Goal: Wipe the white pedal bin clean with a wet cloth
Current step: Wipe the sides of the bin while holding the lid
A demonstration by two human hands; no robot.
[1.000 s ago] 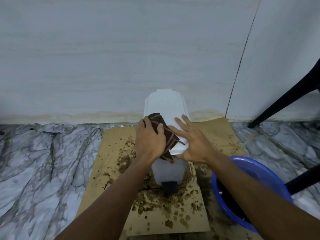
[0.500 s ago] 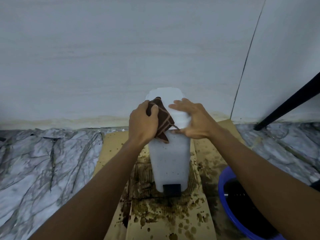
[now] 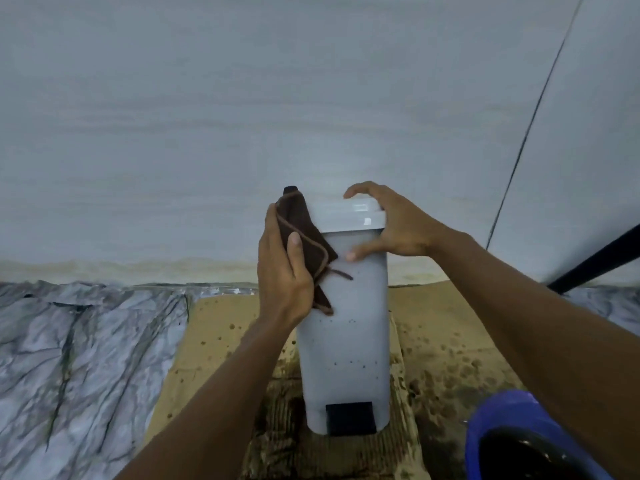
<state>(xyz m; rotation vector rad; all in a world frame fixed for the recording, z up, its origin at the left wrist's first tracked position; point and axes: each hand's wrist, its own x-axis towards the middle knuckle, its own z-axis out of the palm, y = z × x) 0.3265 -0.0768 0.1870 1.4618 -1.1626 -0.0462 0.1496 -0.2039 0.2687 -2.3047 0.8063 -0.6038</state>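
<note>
Left hand pinches the brown cloth under its thumb against the upper left corner of the white pedal bin, which stands upright on stained cardboard near a blue basin; right hand clasps the lid at its right edge

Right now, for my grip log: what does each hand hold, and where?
Left hand pinches the brown cloth at its middle; right hand grips the pedal bin by its lid.

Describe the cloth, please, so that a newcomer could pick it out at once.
Start at the pale wall, then find the white pedal bin standing on stained cardboard before it. At the bin's upper left corner, the left hand holds a cloth against it. It is dark brown with a lighter edge, the only fabric here.
</note>
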